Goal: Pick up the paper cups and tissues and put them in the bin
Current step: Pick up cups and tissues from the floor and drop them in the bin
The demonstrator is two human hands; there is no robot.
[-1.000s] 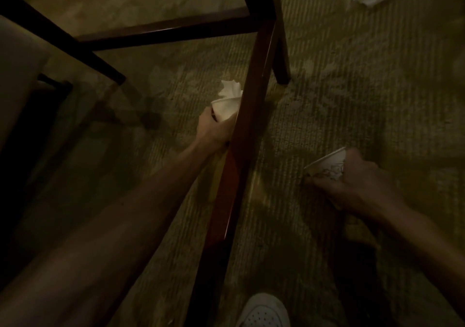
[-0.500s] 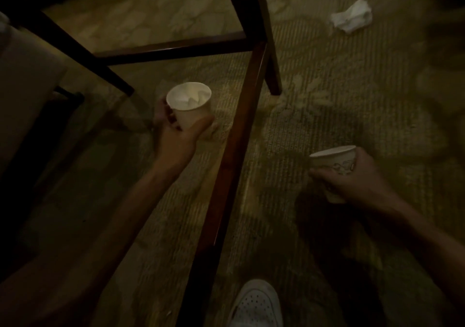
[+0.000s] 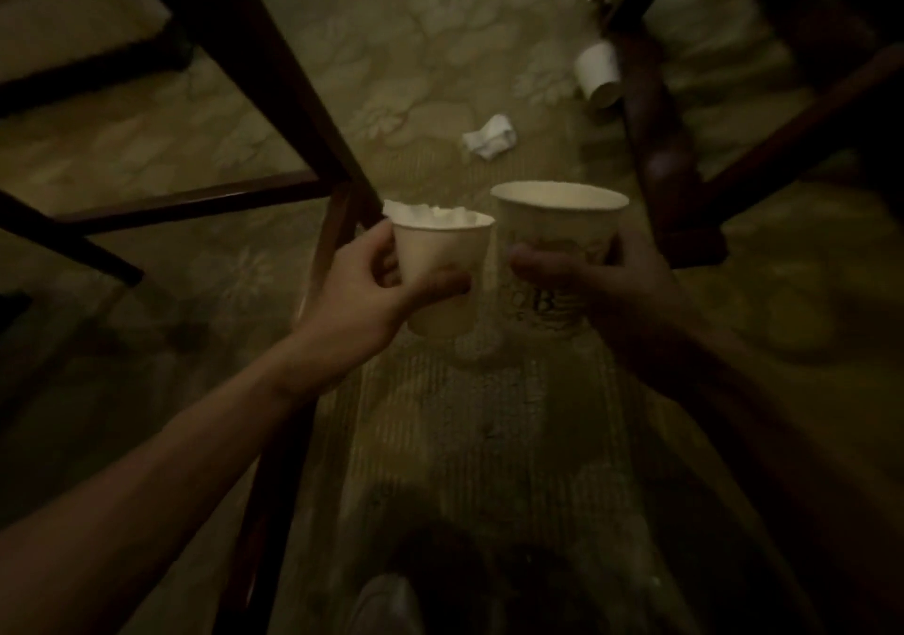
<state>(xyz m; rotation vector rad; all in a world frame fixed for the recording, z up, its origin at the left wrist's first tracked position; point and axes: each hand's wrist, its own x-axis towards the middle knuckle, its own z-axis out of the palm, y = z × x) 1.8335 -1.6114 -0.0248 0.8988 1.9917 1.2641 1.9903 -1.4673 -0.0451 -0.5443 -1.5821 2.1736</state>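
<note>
Dim patterned carpet (image 3: 464,439), chair legs (image 3: 313,111) on both sides. Left hand (image 3: 362,287) clamped round cup (image 3: 440,267) stuffed with tissue (image 3: 430,216); right hand (image 3: 616,282) clamped round 2nd cup (image 3: 553,238), just beside. Left on carpet: loose tissue (image 3: 490,137), 3rd cup (image 3: 598,76) on its side by right leg (image 3: 653,145). No bin visible.

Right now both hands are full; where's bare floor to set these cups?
Bare carpet runs from the printed cup back to the shoe. More beyond the crumpled tissue, between left chair frame and right chair leg. Crowded at that leg: fallen paper cup.
</note>
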